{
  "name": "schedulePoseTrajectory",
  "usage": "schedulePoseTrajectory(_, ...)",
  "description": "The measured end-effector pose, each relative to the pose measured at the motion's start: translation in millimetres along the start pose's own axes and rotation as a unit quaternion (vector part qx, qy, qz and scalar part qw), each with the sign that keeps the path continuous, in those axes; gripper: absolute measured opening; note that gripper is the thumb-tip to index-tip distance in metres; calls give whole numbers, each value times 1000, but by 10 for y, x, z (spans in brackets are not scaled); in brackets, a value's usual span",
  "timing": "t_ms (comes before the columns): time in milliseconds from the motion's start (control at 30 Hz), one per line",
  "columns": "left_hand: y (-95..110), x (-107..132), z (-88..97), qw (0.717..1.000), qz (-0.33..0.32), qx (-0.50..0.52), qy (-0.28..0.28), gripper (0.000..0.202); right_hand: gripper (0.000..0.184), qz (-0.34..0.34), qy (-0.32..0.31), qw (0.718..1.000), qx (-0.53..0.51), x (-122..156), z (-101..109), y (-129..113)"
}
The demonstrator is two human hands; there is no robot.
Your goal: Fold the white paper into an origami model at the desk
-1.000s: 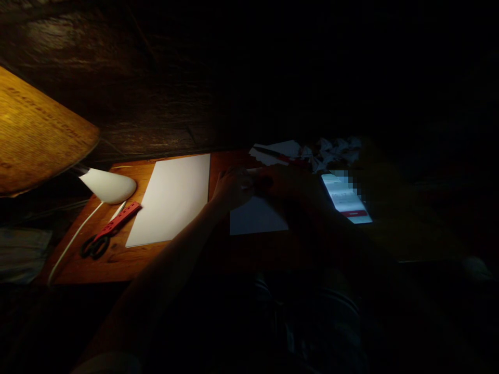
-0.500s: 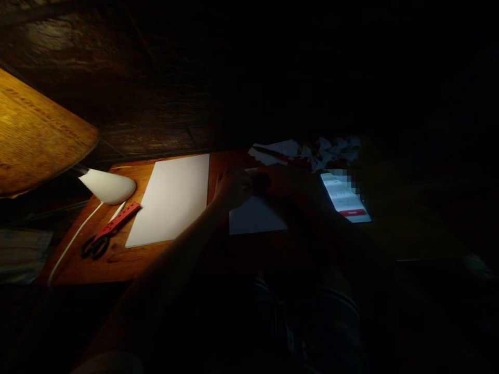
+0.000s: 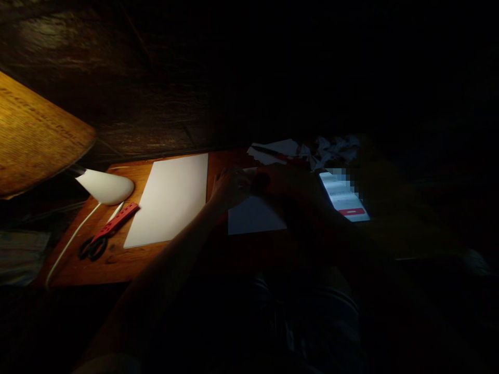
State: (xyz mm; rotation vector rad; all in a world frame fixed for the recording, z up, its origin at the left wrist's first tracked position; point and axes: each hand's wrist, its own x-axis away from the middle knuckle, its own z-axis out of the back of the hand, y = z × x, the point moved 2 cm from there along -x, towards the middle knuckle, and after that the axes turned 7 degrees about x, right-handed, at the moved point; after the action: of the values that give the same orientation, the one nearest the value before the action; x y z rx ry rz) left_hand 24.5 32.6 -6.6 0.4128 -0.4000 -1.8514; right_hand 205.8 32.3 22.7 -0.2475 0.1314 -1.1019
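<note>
The scene is very dark, lit only from the left. My left hand (image 3: 228, 188) rests on the far edge of a small white paper (image 3: 255, 215) lying on the wooden table (image 3: 117, 259), its fingers bent onto the sheet. My right hand (image 3: 284, 184) sits in deep shadow just right of it, over the same paper's top edge; its fingers are too dark to make out. A larger blank white sheet (image 3: 169, 200) lies to the left of my left hand.
A white lamp base (image 3: 105, 187) with its cord stands at the table's far left, under a woven shade (image 3: 35, 140). Red-handled scissors (image 3: 107, 231) lie beside it. A lit phone (image 3: 343, 197) lies to the right. Crumpled and torn paper scraps (image 3: 312, 149) sit at the back.
My left hand shifted slightly left on the small paper's top edge. The view drifted a little; the other things stayed where they were.
</note>
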Motion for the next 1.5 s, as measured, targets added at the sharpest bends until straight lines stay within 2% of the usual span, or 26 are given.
schedulePoseTrajectory(267,-3,-1,0,1000,-16,-23,2,18,33,-14,9,1000,17,12,-10,-25)
schedulePoseTrajectory(500,-32,-1,-5,1000,-16,-23,-2,18,37,-15,25,999,-17,-38,-105,1)
schedulePoseTrajectory(800,-65,2,-40,999,-27,-23,7,21,40,-50,-32,998,12,51,115,-123)
schedulePoseTrajectory(1200,-38,-19,-26,1000,-9,-28,-7,18,47,-100,-43,994,33,45,145,-212)
schedulePoseTrajectory(1400,-3,-1,-10,1000,-2,-26,-4,16,37,-60,-30,998,12,-1,50,-137)
schedulePoseTrajectory(1500,17,6,-6,1000,-2,-27,-3,13,39,-58,-19,998,6,-50,-34,-88)
